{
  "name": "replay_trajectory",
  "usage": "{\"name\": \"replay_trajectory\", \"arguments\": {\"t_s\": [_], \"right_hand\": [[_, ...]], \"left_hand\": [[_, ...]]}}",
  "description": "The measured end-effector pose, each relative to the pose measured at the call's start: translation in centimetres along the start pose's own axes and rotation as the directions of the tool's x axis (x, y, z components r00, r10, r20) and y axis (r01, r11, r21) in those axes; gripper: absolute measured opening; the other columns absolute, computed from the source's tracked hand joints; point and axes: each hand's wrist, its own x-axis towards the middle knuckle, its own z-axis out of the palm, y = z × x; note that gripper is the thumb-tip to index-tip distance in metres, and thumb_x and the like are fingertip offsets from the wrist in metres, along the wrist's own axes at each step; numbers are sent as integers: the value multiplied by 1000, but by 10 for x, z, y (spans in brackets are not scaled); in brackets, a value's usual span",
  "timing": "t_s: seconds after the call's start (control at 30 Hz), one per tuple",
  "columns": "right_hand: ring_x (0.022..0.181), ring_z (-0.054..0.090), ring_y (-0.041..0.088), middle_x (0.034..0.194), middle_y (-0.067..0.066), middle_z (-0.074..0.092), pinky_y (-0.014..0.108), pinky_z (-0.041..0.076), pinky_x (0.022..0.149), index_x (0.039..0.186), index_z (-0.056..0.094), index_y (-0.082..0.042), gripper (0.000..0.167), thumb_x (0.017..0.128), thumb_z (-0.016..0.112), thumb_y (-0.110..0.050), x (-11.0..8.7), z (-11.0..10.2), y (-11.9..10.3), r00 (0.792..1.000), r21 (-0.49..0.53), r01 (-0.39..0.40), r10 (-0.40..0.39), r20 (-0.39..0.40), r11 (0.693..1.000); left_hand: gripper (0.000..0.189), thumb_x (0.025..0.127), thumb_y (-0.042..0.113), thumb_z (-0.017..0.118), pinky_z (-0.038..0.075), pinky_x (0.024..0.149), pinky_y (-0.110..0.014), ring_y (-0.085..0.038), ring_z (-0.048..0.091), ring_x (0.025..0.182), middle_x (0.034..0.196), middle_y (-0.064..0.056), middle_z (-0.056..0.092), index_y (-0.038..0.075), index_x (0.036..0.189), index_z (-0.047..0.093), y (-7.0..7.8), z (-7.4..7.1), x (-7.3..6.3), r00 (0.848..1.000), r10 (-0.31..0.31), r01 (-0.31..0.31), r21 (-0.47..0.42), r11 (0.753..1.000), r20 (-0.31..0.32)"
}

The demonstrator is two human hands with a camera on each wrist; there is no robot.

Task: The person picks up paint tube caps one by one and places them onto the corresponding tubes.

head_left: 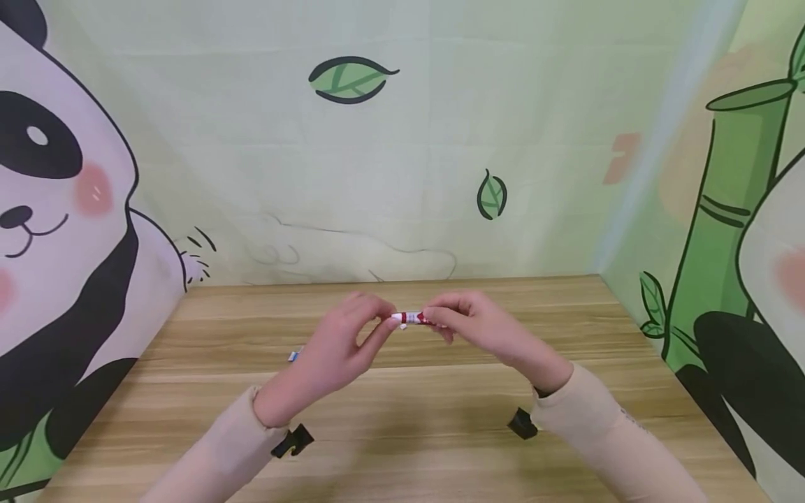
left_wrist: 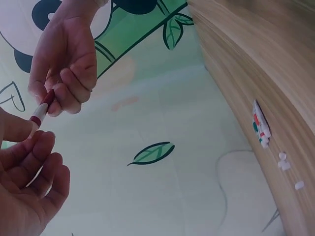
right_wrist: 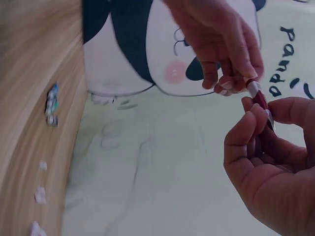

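A small red and white tube [head_left: 411, 318], like a paint tube, is held level above the wooden table between both hands. My left hand [head_left: 339, 339] pinches its white end between thumb and fingers. At its red end, my right hand [head_left: 478, 321] grips it with thumb and fingertips. In the left wrist view, the tube [left_wrist: 43, 108] spans the short gap between the hands. The right wrist view shows the tube [right_wrist: 260, 98] partly hidden by my right fingers.
On the table [head_left: 402, 419], a small blue and white item [head_left: 293, 356] shows beside my left wrist. In the left wrist view, colourful tubes [left_wrist: 261, 125] lie near small white pieces [left_wrist: 284, 162]. A panda-print cloth [head_left: 402, 140] surrounds the table's back and sides.
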Motion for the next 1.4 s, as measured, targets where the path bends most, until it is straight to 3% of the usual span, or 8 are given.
{"name": "replay_trajectory", "arguments": {"t_s": [0.17,0.37,0.47,0.57,0.7,0.97,1.17,1.4], "right_hand": [[79,58,15,94,-3,66,27,50,66,117,72,-13,24,96,72,-24,-4,5,5,978,-217,174,-194,-77,961],[82,62,11,103,1,68,23,54,70,115,71,-5,28,90,79,-16,-2,8,16,783,-506,509,-618,-63,696],[80,63,10,101,3,69,21,54,69,110,73,-3,25,94,74,-23,0,8,19,737,-529,553,-674,-49,643],[77,61,9,97,1,70,22,53,65,109,74,-4,22,96,72,-22,1,7,19,758,-496,546,-650,-51,675],[73,58,9,93,-5,71,24,48,60,108,76,-9,16,93,74,-13,-1,6,15,834,-423,469,-547,-77,775],[65,54,18,76,0,62,26,44,55,99,76,-13,12,98,68,-22,-3,6,9,976,-172,177,-196,-99,969],[64,51,19,71,4,57,28,44,61,98,75,-8,26,102,62,-31,1,3,9,998,-38,27,-30,-59,999],[60,50,14,70,3,55,25,45,57,98,73,1,32,103,59,-27,7,3,12,999,161,-40,36,27,986]], "left_hand": [[9,101,17,64,53,68,-33,-15,61,81,90,1,68,10,101,69,-2,-3,-1,968,-245,249,-112,962,49],[14,102,24,62,55,69,-34,-16,65,82,93,2,70,12,103,70,0,-8,1,907,-400,420,-212,883,132],[14,102,23,63,55,71,-34,-16,67,85,94,2,71,12,103,71,0,-9,2,903,-402,428,-233,873,151],[13,102,23,63,53,68,-35,-17,66,84,93,4,71,12,103,71,1,-8,2,898,-412,439,-251,863,154],[15,101,22,63,52,68,-34,-15,65,83,91,4,71,9,103,71,2,-7,1,897,-419,441,-261,859,138],[11,100,18,66,50,60,-29,-13,60,75,85,5,70,8,100,71,3,-2,-1,938,-344,347,-219,912,53],[5,100,10,64,51,61,-28,-10,59,75,88,2,69,7,100,68,3,3,-3,980,-197,195,-126,973,-11],[4,96,4,65,56,74,-33,-13,64,83,90,-1,68,5,99,66,1,5,-2,996,-69,67,-34,997,-48]]}}
